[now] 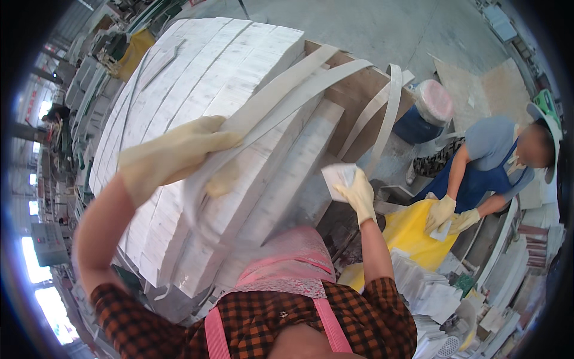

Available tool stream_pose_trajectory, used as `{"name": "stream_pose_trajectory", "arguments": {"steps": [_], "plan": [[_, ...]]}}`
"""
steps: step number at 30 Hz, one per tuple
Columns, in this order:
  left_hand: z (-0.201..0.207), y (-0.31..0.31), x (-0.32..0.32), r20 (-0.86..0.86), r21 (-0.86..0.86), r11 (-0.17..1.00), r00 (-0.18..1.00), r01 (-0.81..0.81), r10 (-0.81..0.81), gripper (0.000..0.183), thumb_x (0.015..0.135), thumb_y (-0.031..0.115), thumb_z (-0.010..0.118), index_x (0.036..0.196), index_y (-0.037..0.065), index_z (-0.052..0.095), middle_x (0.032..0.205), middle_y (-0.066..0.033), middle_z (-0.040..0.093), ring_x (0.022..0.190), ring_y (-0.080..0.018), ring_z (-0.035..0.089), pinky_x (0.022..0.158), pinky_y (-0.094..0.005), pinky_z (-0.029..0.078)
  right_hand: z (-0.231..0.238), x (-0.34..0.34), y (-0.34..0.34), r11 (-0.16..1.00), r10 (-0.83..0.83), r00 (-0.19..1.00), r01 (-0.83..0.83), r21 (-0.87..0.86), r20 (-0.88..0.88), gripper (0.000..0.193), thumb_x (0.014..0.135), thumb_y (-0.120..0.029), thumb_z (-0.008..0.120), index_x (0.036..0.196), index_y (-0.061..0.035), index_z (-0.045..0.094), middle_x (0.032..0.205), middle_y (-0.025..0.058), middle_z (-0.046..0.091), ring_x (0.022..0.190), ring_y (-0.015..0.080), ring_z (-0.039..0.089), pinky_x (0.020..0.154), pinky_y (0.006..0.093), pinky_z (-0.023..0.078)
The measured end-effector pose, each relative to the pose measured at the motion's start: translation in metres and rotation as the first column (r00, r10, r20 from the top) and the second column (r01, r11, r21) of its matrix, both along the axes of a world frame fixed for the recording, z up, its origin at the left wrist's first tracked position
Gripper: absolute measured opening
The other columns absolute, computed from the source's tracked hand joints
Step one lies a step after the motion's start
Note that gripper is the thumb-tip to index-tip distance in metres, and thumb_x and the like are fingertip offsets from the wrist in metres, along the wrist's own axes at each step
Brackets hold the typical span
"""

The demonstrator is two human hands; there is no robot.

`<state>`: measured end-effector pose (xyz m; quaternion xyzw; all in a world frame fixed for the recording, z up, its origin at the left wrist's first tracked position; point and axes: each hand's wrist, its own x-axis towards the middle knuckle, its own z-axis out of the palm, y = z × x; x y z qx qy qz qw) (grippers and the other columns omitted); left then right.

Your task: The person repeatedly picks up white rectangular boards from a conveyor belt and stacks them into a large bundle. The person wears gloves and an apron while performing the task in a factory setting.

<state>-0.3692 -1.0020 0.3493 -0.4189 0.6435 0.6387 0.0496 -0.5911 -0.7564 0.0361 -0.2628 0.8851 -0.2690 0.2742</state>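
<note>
Gripping a white strap (287, 99) across the stacked white slabs (197, 119), left hand (173, 155) closed. Right hand (357, 192) holds a white cloth (336, 177) at the stack's right edge; open gap beside a co-worker (490, 161).

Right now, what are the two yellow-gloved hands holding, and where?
The left hand grips a long pale flat strip at its near end; the right hand holds a small white rectangular piece by one edge.
</note>
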Motion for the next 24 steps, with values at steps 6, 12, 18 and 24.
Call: {"name": "stream_pose_trajectory", "arguments": {"steps": [6, 12, 18, 24], "plan": [[0.010, 0.002, 0.111, 0.515, 0.141, 0.984, 0.841, 0.106, -0.164, 0.047, 0.104, 0.029, 0.056, 0.133, -0.007, 0.053, 0.101, -0.0171, 0.071, 0.089, -0.0234, 0.073, 0.078, -0.0339, 0.060, 0.046, 0.002, -0.104, 0.968, 0.221, 0.974, -0.225, -0.115, -0.048, 0.083, 0.069, -0.048, 0.084, 0.134, -0.0051, 0.056, 0.125, 0.0217, 0.069, 0.112, 0.0388, 0.068, 0.096, 0.0441, 0.054], [-0.137, 0.054, 0.241, 0.608, 0.088, 0.994, 0.794, -0.065, -0.002, 0.039, 0.099, 0.029, 0.063, 0.123, -0.003, 0.062, 0.098, -0.0148, 0.071, 0.083, -0.0226, 0.071, 0.071, -0.0364, 0.058, 0.028, 0.035, -0.133, 0.928, 0.371, 0.928, -0.371, 0.017, -0.039, 0.089, 0.068, -0.047, 0.085, 0.138, -0.0027, 0.053, 0.126, 0.0230, 0.068, 0.117, 0.0375, 0.066, 0.099, 0.0435, 0.052], [-0.228, 0.092, 0.326, 0.418, 0.114, 0.885, 0.829, -0.452, 0.370, 0.035, 0.099, 0.025, 0.062, 0.117, -0.004, 0.065, 0.091, -0.0132, 0.068, 0.076, -0.0224, 0.068, 0.064, -0.0367, 0.055, -0.003, 0.053, -0.130, 0.908, 0.408, 0.912, -0.402, 0.116, -0.031, 0.089, 0.067, -0.048, 0.087, 0.136, -0.0020, 0.054, 0.125, 0.0229, 0.069, 0.115, 0.0386, 0.067, 0.098, 0.0442, 0.053], [-0.234, 0.086, 0.349, 0.527, 0.034, 0.880, 0.757, -0.474, 0.387, 0.036, 0.098, 0.027, 0.061, 0.117, -0.002, 0.067, 0.092, -0.0111, 0.069, 0.072, -0.0202, 0.066, 0.060, -0.0332, 0.053, -0.076, 0.045, -0.119, 0.924, 0.353, 0.931, -0.362, 0.121, 0.095, 0.081, 0.067, -0.046, 0.086, 0.130, -0.0022, 0.060, 0.122, 0.0221, 0.070, 0.112, 0.0360, 0.068, 0.096, 0.0433, 0.053]]}}
